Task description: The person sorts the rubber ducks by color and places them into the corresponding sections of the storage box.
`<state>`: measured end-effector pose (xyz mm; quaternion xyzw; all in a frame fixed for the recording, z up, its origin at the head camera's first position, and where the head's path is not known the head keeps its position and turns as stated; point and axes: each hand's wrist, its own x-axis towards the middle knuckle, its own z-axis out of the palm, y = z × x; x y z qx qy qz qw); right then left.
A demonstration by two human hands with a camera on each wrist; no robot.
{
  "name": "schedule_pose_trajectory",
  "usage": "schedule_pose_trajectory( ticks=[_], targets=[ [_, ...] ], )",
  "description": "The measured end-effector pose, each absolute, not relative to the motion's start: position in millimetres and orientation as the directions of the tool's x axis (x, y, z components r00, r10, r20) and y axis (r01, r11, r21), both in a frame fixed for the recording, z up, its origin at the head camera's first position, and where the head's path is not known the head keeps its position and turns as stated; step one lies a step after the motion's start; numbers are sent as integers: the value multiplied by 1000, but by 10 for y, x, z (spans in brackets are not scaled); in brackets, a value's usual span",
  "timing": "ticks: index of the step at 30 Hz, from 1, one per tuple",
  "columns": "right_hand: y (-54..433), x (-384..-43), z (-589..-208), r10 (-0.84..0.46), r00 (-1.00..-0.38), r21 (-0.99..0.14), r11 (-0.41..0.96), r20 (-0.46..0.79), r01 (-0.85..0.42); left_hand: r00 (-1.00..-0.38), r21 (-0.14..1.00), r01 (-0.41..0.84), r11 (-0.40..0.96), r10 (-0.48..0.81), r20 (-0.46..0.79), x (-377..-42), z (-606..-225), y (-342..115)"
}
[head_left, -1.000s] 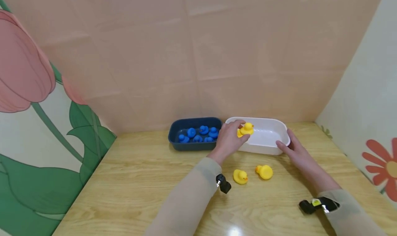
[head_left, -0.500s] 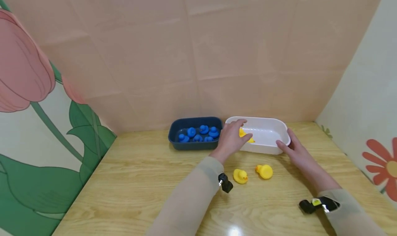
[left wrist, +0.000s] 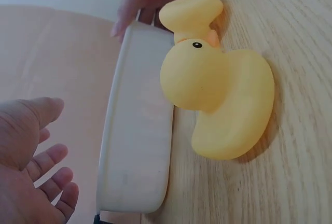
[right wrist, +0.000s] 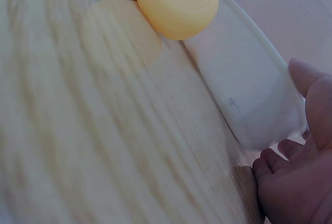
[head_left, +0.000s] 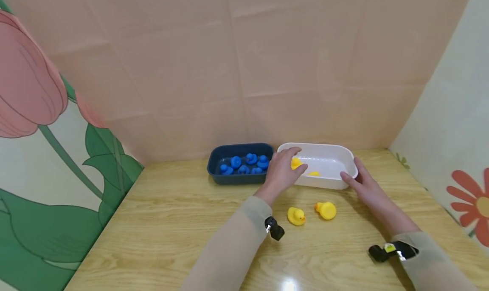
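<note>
My left hand (head_left: 280,168) hovers over the left end of a white plastic tub (head_left: 324,183), thumb and fingers spread with nothing between them. In the tub, a yellow rubber duck (head_left: 296,162) shows behind those fingers, and part of another yellow duck (head_left: 314,173) appears above the front wall. At the tub's right end my right hand (head_left: 363,185) grips the corner, thumb at the rim and fingers along the outer side. On the table before the tub are an upright yellow rubber duck (left wrist: 233,105) and a tipped-over yellow duck (right wrist: 179,6) with its round base showing.
A dark blue tub (head_left: 237,179) holding several blue rubber ducks (head_left: 243,170) stands left of the white one. A pinkish backdrop (head_left: 244,70) rises right behind both tubs. Printed flower panels flank the wooden table (head_left: 160,223).
My left hand has let go of a yellow rubber duck, which dropped into the white tub and lies low by its front wall. The right hand keeps its grip on the tub.
</note>
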<state>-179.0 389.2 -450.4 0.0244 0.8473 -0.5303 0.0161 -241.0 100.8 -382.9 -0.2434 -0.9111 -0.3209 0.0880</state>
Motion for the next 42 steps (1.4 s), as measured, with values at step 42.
schedule_pose_trajectory(
  ticks=[42],
  targets=[
    [3988,-1760,-4465,22,-999,-900,434,-35,41,-845,795,399,456,520,125,-1798,-4208,368]
  ],
)
